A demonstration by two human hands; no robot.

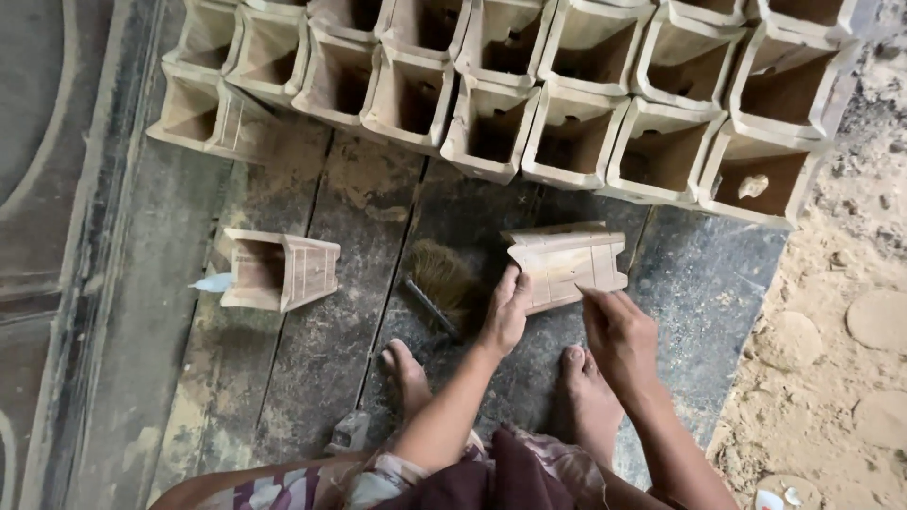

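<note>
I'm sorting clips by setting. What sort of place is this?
Probably a small pottery or clay-moulding yard, worked on the ground. Rows of unfired clay boxes are stacked on a plank floor beside bare sand, and both hands hold a grooved box near a brush.

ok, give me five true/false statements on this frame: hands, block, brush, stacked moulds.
1. The left hand rests on the wooden block. True.
2. The right hand holds the brush. False: the brush lies on the floor left of the block, and the right hand is at the block's lower edge.
3. Stacked moulds lie in rows at the far side, open ends facing the camera. True.
4. A second block stands upright between the feet. False: it lies on its side, off to the left.
5. Both feet are in shoes. False: the left foot and right foot are bare.
</note>
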